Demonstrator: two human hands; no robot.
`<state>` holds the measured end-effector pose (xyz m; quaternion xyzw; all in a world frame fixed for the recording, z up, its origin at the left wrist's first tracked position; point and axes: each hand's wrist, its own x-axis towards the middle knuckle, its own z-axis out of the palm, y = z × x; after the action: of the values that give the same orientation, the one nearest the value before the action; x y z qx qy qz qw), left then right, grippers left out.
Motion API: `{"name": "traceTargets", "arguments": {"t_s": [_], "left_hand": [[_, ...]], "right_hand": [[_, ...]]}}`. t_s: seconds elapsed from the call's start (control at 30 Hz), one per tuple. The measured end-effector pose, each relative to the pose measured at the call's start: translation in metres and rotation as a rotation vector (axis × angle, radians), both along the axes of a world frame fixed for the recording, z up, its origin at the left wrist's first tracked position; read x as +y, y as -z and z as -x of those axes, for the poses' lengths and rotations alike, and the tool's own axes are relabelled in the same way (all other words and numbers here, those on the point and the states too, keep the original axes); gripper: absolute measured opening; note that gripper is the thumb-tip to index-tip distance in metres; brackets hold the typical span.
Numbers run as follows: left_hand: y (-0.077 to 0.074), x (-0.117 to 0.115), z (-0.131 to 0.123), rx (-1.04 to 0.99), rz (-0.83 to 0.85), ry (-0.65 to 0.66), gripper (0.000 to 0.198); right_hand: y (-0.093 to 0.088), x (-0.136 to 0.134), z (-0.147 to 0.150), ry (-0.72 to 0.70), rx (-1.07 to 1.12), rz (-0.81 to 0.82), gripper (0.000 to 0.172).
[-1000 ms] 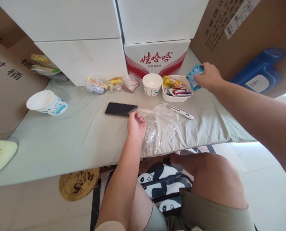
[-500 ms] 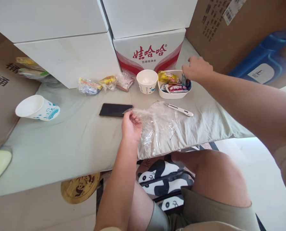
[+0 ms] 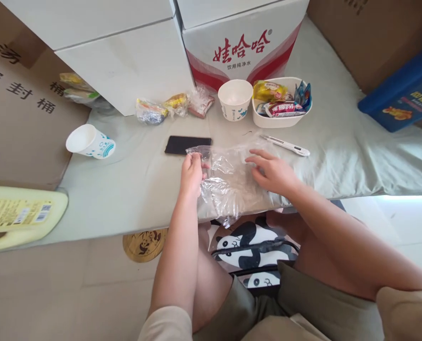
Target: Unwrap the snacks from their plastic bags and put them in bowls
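Our left hand (image 3: pixel 192 175) gripped the left edge of a crumpled clear plastic bag (image 3: pixel 228 177), with the thumb pressed against the fingers. Our right hand (image 3: pixel 271 173) was held with its fingers parted and slightly bent at the right side of the same bag; we could not tell whether the fingertips touched it. The bag lay between both hands at the front of a surface covered with pale cloth (image 3: pixel 356 158), and its lower end hung over the front edge. Just beyond the left hand, we located a black phone (image 3: pixel 182 144), lying flat, with a corner of the bag over its right end. Beyond the right hand, a slim white utility knife (image 3: pixel 287 145) lay at a slant. Behind it stood an oval white container (image 3: pixel 282 122), which held a yellow packet (image 3: pixel 270 92), a dark red and white packet (image 3: pixel 284 109) and blue packets (image 3: pixel 305 94). Immediately left of the container, we observed an upright paper cup (image 3: pixel 234 104). Further left, three wrapped items lay in a row: one blue and white (image 3: pixel 150 112), one yellow (image 3: pixel 176 104) and one reddish brown (image 3: pixel 199 103). At the rear stood a white box with red lettering (image 3: pixel 244 52). Far right, we noted a blue bottle (image 3: pixel 403 94); at the far left edge, a pale yellow bottle (image 3: pixel 19 215).
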<state>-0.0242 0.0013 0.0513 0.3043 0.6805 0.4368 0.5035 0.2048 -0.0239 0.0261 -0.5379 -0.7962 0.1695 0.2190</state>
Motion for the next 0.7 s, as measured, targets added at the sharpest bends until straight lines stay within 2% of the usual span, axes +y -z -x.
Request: {"name": "traceTargets", "arguments": {"t_s": [0.1,0.23,0.3,0.37,0.4,0.47,0.5,0.57,0.63,0.7], "left_hand": [[0.008,0.003,0.020,0.148,-0.063,-0.046,0.011],[0.022,-0.001,0.045,0.451,-0.231,-0.063,0.037],[0.023,-0.010,0.048,0.673,-0.348,-0.047,0.050],[0.019,-0.020,0.042,0.878,-0.490,0.015,0.049],[0.016,-0.024,0.038,0.947,-0.563,0.098,0.042],[0.011,-0.030,0.027,0.999,-0.664,0.375,0.026],[0.010,-0.032,0.023,0.993,-0.670,0.531,0.023],[0.009,-0.031,0.018,0.962,-0.586,0.778,0.031],[0.011,-0.029,0.019,0.945,-0.445,0.899,0.045],[0.014,-0.028,0.024,0.945,-0.343,0.931,0.052]], "right_hand": [[-0.012,0.001,-0.001,0.082,-0.133,0.124,0.050],[-0.024,-0.004,-0.005,0.140,-0.296,0.223,0.059],[-0.026,-0.005,-0.007,0.201,-0.350,0.235,0.066],[-0.028,-0.006,-0.011,0.244,-0.371,0.232,0.070],[-0.028,-0.006,-0.013,0.250,-0.371,0.225,0.070],[-0.027,-0.007,-0.018,0.246,-0.363,0.192,0.061],[-0.026,-0.008,-0.021,0.242,-0.357,0.163,0.056],[-0.023,-0.010,-0.027,0.216,-0.343,0.083,0.048],[-0.018,-0.011,-0.030,0.137,-0.328,-0.012,0.043],[-0.012,-0.010,-0.033,0.035,-0.318,-0.089,0.033]]}}
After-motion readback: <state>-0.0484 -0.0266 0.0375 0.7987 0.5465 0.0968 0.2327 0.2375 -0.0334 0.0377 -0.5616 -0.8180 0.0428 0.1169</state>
